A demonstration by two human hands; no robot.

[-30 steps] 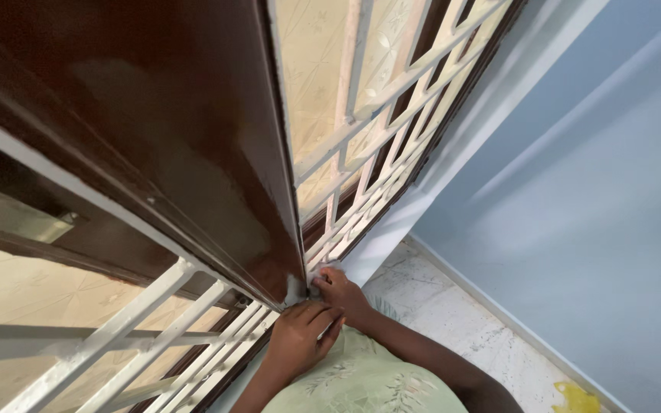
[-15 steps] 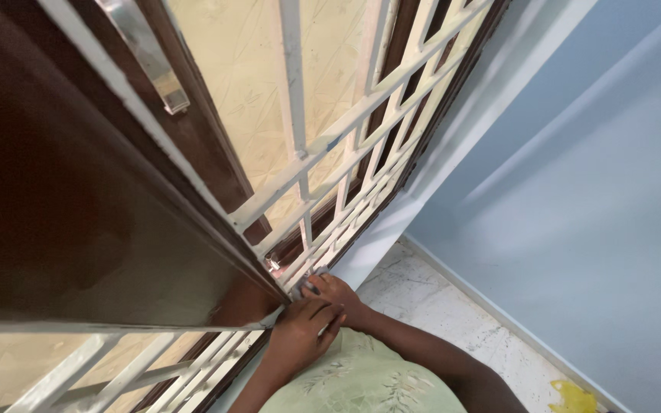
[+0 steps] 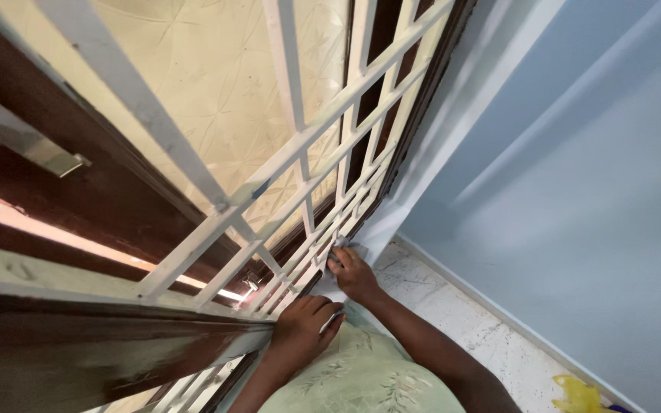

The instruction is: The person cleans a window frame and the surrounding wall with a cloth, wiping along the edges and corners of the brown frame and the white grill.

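Head view: right hand [image 3: 353,273] presses cloth [image 3: 343,246] against grille [image 3: 300,141].

Two bare forearms, no sleeves visible, no rings or watch. Left hand [image 3: 300,325], right hand [image 3: 353,274]. Bottom centre: pale green garment [image 3: 361,382] with faint leaf print.

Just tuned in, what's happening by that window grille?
A person crouches at a window with a white metal grille. The right hand presses a small pale cloth against the grille's lower bars near the corner. The left hand rests on the brown wooden frame below. A yellow cloth lies on the marble floor.
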